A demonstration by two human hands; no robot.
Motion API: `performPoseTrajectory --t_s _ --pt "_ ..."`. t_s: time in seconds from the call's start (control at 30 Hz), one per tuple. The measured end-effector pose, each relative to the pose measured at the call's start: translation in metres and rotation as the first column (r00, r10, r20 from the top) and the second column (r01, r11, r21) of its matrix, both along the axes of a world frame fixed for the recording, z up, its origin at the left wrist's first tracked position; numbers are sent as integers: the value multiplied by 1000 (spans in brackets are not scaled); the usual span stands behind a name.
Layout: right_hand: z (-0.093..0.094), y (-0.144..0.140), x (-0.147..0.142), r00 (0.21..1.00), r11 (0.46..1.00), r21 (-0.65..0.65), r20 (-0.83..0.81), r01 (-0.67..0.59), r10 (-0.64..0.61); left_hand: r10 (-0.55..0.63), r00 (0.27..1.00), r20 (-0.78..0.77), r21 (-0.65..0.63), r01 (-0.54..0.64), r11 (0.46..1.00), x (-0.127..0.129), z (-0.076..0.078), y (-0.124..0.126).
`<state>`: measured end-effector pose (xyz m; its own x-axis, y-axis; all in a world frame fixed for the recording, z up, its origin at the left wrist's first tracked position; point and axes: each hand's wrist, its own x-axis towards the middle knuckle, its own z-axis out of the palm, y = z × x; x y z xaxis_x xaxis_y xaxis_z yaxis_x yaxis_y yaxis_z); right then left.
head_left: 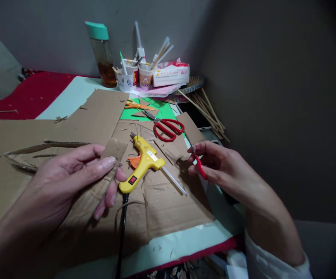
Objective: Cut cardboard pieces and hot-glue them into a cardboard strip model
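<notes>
Head view. Both hands work above a bench (182, 242) dressed in pale and red coverings. The left hand (74, 174), at left, has its fingers (90, 151) grasping a small cardboard piece (114, 149), pinched with the thumb across its face and the other fingers behind. The piece is raised and tilted above a larger cardboard sheet (179, 209), just left of the glue gun. The right hand (228, 162), at right, has its fingers closed about a red-handled tool (200, 167); its narrow metal end points up and leftward, well apart from the cardboard piece, and its full form is partly hidden by the grip.

Between the hands, a yellow glue gun (146, 155) lies on the sheet, nozzle directed away, a translucent glue stick (175, 180) protruding from its rear and a black cord (123, 232) running toward the viewer. Beyond it rest red-handled scissors (169, 130) and, farther off, orange-handled scissors (140, 105) near a green sheet (166, 110). Along the wall stand a teal-capped bottle (104, 58), paper cups (146, 80) containing sticks and pens, and a tissue pack (172, 74). Thin brown sticks (210, 112) lie at right.
</notes>
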<state>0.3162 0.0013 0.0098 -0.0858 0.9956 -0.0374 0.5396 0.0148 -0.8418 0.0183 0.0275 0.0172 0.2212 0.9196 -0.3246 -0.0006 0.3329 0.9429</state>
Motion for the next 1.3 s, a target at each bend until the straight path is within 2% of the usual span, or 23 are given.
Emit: performPoseTrajectory --t_s 0.1,0.17,0.23,0.3,0.37,0.43,0.6,0.83,1.03,1.2,1.3 --pt "-9 -11 0 985 999 45 173 -8 0 -65 998 2 6 65 998 -5 -1 5" --pt "-13 -19 -1 929 996 94 370 -9 -26 -142 990 10 -8 142 990 -6 0 7" --pt "-15 -25 -4 849 989 144 525 -14 -64 -165 986 37 -13 166 986 -4 2 6" --pt "-18 -29 -8 780 984 176 618 -22 -93 -118 990 74 -24 120 992 1 6 1" --pt "-21 -29 -11 732 976 216 670 -38 -120 -1 995 102 -24 4 1000 7 9 -4" --pt "-25 -27 -12 706 965 256 695 -60 -141 30 993 110 -16 -28 999 12 11 -9" --pt "-31 -18 -7 690 958 277 707 -68 -156 -49 991 122 -24 52 998 13 12 -12" --pt "-20 -17 -5 645 972 212 758 -100 -99 -56 968 243 -74 76 994 14 9 -13" --pt "-19 -13 -6 646 972 184 761 -143 -49 -156 931 331 -93 196 976 9 3 -10" --pt "-17 -10 -5 690 968 161 724 -191 15 -201 946 253 -99 231 968 6 9 -6" --pt "-16 -5 -1 710 969 121 701 -214 69 -169 968 184 -90 188 978 6 13 -3"
